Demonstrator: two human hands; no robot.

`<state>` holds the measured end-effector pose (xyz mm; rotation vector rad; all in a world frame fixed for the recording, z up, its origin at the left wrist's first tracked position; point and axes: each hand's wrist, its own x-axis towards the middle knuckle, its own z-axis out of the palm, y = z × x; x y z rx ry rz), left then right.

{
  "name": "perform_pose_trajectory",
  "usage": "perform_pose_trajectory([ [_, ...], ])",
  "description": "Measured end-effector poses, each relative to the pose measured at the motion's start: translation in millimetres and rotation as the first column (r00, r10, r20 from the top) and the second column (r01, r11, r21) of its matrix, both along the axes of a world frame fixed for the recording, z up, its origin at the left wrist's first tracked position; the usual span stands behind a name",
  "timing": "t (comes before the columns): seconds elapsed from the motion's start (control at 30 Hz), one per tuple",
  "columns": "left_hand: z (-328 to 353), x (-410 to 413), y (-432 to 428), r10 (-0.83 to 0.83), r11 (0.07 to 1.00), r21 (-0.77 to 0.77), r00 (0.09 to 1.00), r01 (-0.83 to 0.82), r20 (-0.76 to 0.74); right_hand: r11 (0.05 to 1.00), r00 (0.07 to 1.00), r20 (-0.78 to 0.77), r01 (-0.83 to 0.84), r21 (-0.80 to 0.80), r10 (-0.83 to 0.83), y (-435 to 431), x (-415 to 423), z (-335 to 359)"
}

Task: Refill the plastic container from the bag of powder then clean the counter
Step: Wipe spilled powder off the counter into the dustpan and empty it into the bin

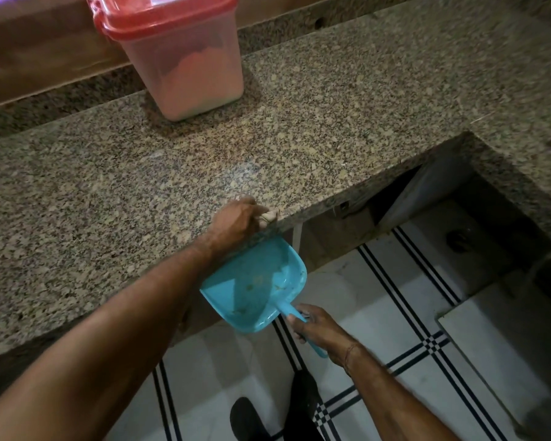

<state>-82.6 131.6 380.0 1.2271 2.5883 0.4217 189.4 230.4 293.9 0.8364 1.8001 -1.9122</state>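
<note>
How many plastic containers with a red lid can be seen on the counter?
1. The plastic container stands at the back of the granite counter, lid closed, far from both hands. Its top is cut off by the picture edge; others may be outside the view.

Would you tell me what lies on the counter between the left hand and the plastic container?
Head view: only bare granite counter between the left hand and the plastic container.

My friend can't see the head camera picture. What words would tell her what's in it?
A left hand wipes crumbs off a speckled granite counter edge into a blue plastic dustpan held below by the right hand. A red-lidded clear plastic container of powder stands behind.
</note>
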Motion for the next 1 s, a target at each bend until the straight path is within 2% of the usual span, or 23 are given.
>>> perform_pose_trajectory([
  [0.17,3,1,-12,0.143,0.990,-0.001,0.982,-0.145,0.124,1.000,1.000,0.018,0.022,0.009,-0.022,-4,-3,9],
  [0.27,6,25,-36,0.223,0.970,0.091,0.975,-0.224,0.026,0.999,0.999,0.024,0.029,0.017,-0.030,-5,-1,15],
  [0.33,3,51,-54,0.196,0.974,0.130,0.978,-0.187,-0.065,1.000,0.999,0.029,0.016,0.025,-0.017,-10,3,19],
  [0.4,-13,83,-66,0.140,0.990,0.044,0.988,-0.137,-0.066,1.000,0.999,0.040,0.002,0.020,-0.003,-16,6,21],
  [0.57,-35,116,-104,0.410,0.912,-0.022,0.909,-0.410,0.070,0.993,0.994,0.033,-0.107,0.040,0.105,-41,3,21],
  [0.67,-40,133,-141,0.607,0.786,0.008,0.774,-0.618,0.179,0.979,0.981,0.028,-0.191,0.072,0.190,-62,5,23],
  [0.77,-44,143,-188,0.765,0.581,0.077,0.575,-0.810,0.290,0.955,0.959,0.016,-0.283,0.093,0.283,-87,6,28],
  [0.87,-50,159,-249,0.804,0.376,0.119,0.387,-0.919,0.450,0.915,0.920,-0.002,-0.388,0.110,0.391,-119,8,30],
  [1.0,-54,216,-343,0.808,0.078,0.127,0.137,-0.989,0.574,0.825,0.835,0.006,-0.545,0.151,0.550,-183,13,23],
])
